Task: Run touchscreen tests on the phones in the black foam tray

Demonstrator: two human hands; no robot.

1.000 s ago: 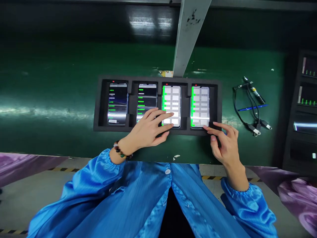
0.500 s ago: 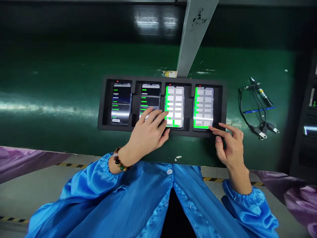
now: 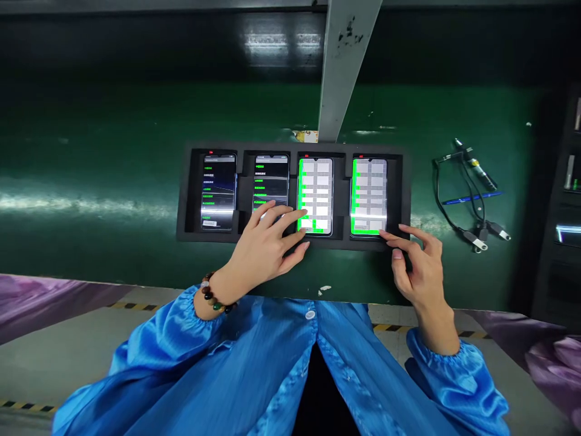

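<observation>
Several smartphones lie face up in a black foam tray [image 3: 341,237]. The leftmost phone [image 3: 219,192] and the phone beside it [image 3: 271,175] show dark screens with green text lines. The third phone [image 3: 322,195] and the rightmost phone [image 3: 370,200] show white-and-grey grids with green blocks down the left side and along the bottom. My left hand [image 3: 265,247] is open over the second phone's lower part, its fingertips at the third phone's lower left. My right hand [image 3: 420,266] is open, with a fingertip at the rightmost phone's lower right corner.
On the green table [image 3: 113,230] to the right lie a dark pen-like tool [image 3: 479,169], a blue pen [image 3: 472,198] and black cables with USB plugs [image 3: 474,241]. A grey metal post [image 3: 342,72] rises behind the tray. A dark rack [image 3: 563,260] stands at the far right.
My left fingers have shifted slightly at the third phone's lower left, and the fingers are more spread. My right fingertip stays at the rightmost phone's corner. The whole view has shifted slightly.
</observation>
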